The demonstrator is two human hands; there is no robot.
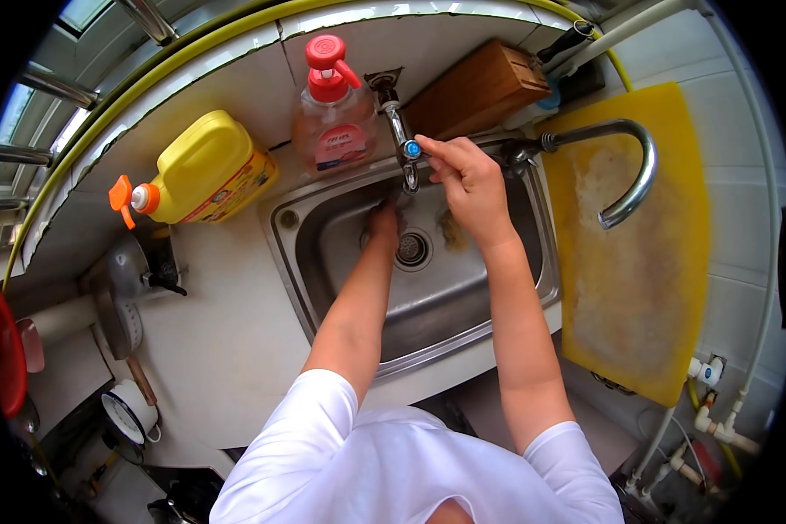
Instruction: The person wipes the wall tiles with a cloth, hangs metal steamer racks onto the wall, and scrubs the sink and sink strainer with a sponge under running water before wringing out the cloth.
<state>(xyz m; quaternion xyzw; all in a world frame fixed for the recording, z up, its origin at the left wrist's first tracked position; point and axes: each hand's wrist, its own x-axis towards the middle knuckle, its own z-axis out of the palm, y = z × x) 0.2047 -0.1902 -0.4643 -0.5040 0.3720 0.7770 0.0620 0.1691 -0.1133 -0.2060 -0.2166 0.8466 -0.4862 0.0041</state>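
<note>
My right hand is closed, its thumb and forefinger pinching the blue-capped handle of the chrome wall tap. Below the spout, my left hand reaches down into the steel sink. Its fingers are dark and partly hidden, so I cannot make out their shape or anything in them. Near it is the round drain strainer. A yellowish-brown clump, too unclear to name, lies in the basin between my two hands.
Behind the sink stand a clear pump bottle with a red top and a yellow jug. A wooden knife block is at the back. A curved chrome faucet arches over a yellow board at right. A white pot sits lower left.
</note>
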